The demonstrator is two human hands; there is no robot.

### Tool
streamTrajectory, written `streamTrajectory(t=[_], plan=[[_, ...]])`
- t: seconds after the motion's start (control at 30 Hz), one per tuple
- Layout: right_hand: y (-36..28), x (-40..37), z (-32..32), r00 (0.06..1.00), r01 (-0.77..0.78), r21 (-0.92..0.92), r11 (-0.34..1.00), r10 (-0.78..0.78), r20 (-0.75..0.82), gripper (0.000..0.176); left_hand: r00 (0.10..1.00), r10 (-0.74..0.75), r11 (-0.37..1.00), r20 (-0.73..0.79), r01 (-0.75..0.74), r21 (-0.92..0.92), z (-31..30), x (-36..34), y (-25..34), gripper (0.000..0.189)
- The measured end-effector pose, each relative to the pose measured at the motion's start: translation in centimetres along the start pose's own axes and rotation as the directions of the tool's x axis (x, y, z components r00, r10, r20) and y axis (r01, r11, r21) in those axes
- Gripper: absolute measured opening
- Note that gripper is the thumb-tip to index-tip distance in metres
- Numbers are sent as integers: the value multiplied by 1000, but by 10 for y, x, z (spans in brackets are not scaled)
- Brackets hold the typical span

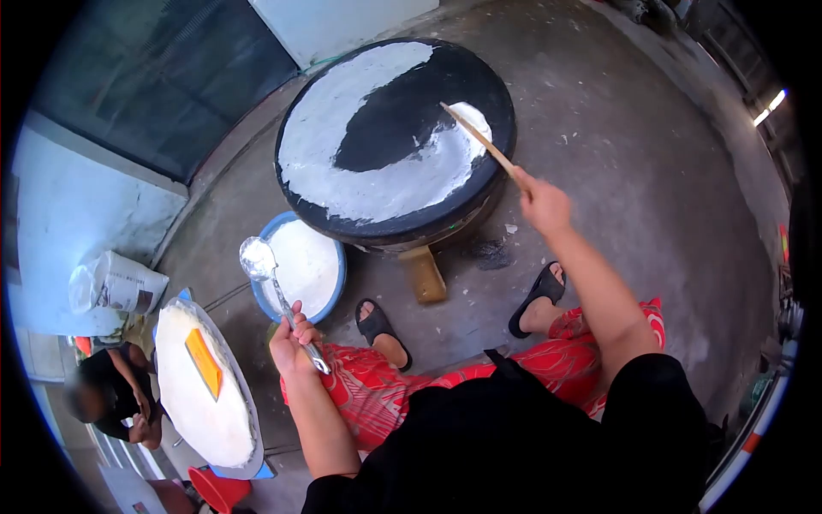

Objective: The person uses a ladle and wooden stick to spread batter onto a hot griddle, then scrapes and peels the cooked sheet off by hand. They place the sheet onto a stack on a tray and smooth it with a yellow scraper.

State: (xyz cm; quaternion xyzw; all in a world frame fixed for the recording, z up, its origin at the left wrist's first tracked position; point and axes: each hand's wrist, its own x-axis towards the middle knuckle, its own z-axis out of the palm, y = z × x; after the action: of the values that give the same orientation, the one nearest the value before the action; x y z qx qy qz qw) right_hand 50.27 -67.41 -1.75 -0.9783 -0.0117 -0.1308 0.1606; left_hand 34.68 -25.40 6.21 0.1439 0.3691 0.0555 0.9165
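Note:
A large round black griddle [385, 120] carries white batter [360, 188] in a curved band along its left and lower side, with bare black surface in the middle. My right hand [544, 204] grips a thin wooden stick [479, 140], whose far end lies at a thicker patch of batter near the griddle's right side. My left hand [294, 341] is closed round the handle of a metal ladle [258, 259]. The ladle's bowl is coated in white and hangs over the left edge of a blue basin [341, 287] filled with white batter.
To the left, a round stack of pale sheets [201, 403] bears an orange-yellow scraper [204, 363]. A person [116, 385] sits beyond it. A white sack [128, 284] stands by the wall, a red bucket [221, 490] at the lower left. A wooden block [424, 276] juts out below the griddle.

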Motion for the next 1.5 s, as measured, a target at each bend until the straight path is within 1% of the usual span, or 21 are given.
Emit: streamTrajectory(t=[0.03, 0.1, 0.13, 0.2, 0.33, 0.43, 0.5, 0.53, 0.63, 0.77, 0.87, 0.93, 0.97, 1.03, 1.1, 1.17, 1.27, 1.33, 1.4, 1.47, 1.5], plan=[[-13, 0, -1, 979, -186, 225, 956, 161, 126, 42, 1000, 0, 1000, -1, 0, 0, 2, 2, -2, 34], [-19, -24, 8, 994, 91, 352, 932, -105, 20, 46, 1000, -10, 1000, 12, 10, -29, 4, 5, -3, 34], [-14, -32, 4, 994, 90, 354, 931, -105, 24, 46, 1000, -9, 1000, 14, 10, -29, 4, 6, -2, 34], [17, -38, -10, 895, 427, 186, 885, -443, 51, 50, 1000, -4, 1000, 10, 4, -27, 6, 7, -4, 34], [83, 33, -8, 945, 316, -108, 942, -323, -53, 50, 1000, 20, 1000, 8, -19, -19, 7, 14, -9, 34], [51, 82, 5, 990, 131, -31, 991, -133, -44, 48, 999, 36, 999, -4, -36, -31, 15, 17, -15, 34], [43, 76, 19, 991, 131, 364, 922, -135, -13, 44, 998, 26, 998, -49, -29, -62, 17, 21, -16, 34], [36, 65, 0, 921, 379, 344, 859, -386, -51, 44, 999, 18, 998, -48, -22, -67, 17, 22, -17, 34], [90, 61, -16, 845, 517, 137, 845, -529, 77, 47, 997, 22, 998, -80, -26, -51, 20, 25, -18, 34], [118, 141, 12, 878, 438, -115, 892, -452, -157, 49, 991, 62, 998, -120, -65, -20, 31, 28, -26, 33], [81, 179, 33, 918, 365, -99, 926, -376, -130, 52, 988, 63, 997, -142, -67, -25, 36, 34, -30, 33], [71, 173, 43, 969, 211, 384, 899, -245, 42, 53, 984, 63, 997, -164, -68, -26, 40, 38, -29, 33], [77, 168, 35, 968, 213, 385, 898, -247, 40, 53, 986, 51, 998, -161, -56, -26, 40, 37, -29, 33], [113, 162, 4, 840, 491, 219, 843, -525, 138, 55, 988, 43, 998, -151, -48, -35, 44, 41, -31, 33], [150, 182, 22, 928, 370, 66, 927, -372, 20, 50, 984, 83, 997, -158, -83, 6, 47, 39, -35, 33], [136, 218, 35, 885, 460, -40, 887, -461, -67, 50, 983, 84, 996, -160, -84, 11, 50, 43, -34, 33], [79, 249, 48, 904, 425, -62, 903, -427, -30, 51, 984, 74, 997, -162, -76, -8, 52, 46, -36, 33], [62, 253, 63, 942, 330, 241, 913, -333, -29, 49, 984, 59, 997, -170, -65, -28, 52, 47, -33, 33], [80, 232, 37, 893, 406, 344, 847, -447, 46, 48, 983, 59, 997, -176, -66, -33, 51, 46, -32, 34], [138, 227, 28, 899, 396, 98, 913, -407, 158, 49, 984, 65, 997, -163, -71, -27, 50, 46, -31, 34], [154, 232, 32, 898, 400, 100, 911, -411, 157, 49, 985, 69, 997, -159, -71, -9, 50, 45, -31, 34]])
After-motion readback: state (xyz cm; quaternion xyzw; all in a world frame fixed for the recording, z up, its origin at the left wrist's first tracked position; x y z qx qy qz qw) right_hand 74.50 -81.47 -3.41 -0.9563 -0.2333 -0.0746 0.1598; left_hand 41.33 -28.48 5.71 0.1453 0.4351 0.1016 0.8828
